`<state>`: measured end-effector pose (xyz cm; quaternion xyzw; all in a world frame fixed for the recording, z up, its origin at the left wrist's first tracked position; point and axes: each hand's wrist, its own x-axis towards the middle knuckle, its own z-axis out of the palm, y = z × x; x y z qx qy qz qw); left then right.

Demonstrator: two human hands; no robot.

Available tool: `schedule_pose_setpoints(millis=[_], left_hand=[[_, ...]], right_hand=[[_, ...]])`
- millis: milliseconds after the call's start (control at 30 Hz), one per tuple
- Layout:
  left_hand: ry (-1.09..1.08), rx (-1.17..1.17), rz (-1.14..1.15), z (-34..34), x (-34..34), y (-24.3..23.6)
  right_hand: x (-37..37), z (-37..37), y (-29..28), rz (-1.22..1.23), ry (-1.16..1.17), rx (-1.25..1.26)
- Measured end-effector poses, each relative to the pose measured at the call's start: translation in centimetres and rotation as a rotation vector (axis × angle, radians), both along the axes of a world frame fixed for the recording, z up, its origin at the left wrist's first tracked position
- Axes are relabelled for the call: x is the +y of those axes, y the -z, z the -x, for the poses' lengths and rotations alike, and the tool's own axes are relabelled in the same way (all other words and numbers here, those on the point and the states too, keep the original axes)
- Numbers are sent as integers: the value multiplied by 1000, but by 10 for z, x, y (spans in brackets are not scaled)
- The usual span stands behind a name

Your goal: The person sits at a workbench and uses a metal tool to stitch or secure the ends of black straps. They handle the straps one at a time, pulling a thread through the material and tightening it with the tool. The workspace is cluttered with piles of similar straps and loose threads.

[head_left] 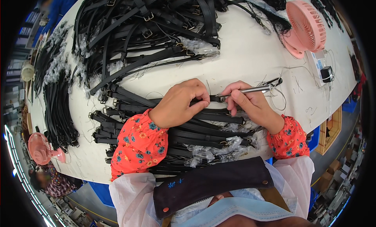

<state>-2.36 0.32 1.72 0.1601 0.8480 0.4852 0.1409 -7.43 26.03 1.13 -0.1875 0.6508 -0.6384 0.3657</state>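
My left hand (182, 101) is closed, thumb and forefinger pinched together over a thin black belt (215, 98) whose end shows between my hands. In my right hand (250, 103) is a slim silver pen-shaped tool (252, 89), held slanted with its tip at the belt's end. Near the tool's back end a thin cord (279, 94) loops. The right fingertips are close to the belt's end; whether they touch it I cannot tell. Under both hands lies a row of black buckled belts (188, 133), some with clear plastic wrap (219, 150) on them.
A large heap of black belts (149, 31) covers the far side of the white table (250, 46). Another bundle (60, 109) lies at left. Pink fans stand at far right (305, 27) and left (38, 148). A black plug (327, 74) and loose threads lie at right.
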Motion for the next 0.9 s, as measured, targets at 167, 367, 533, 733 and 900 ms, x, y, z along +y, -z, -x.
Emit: schedule_pose_setpoints(millis=[167,367,533,733,900], left_hand=[[-2,-13,1,0,0,1],[0,-11,-3,0,0,1],[-20,65,-42,-1,1,5],[-225,87,33,0,-1,7],[-75,412,268,-8,13,2]], right_hand=[[-1,0,-2,-7,-5,4],[1,1,-5,-40,-59,21],[0,1,-4,-33,-53,16],[0,0,-1,25,24,13],[1,0,5,74,50,54]])
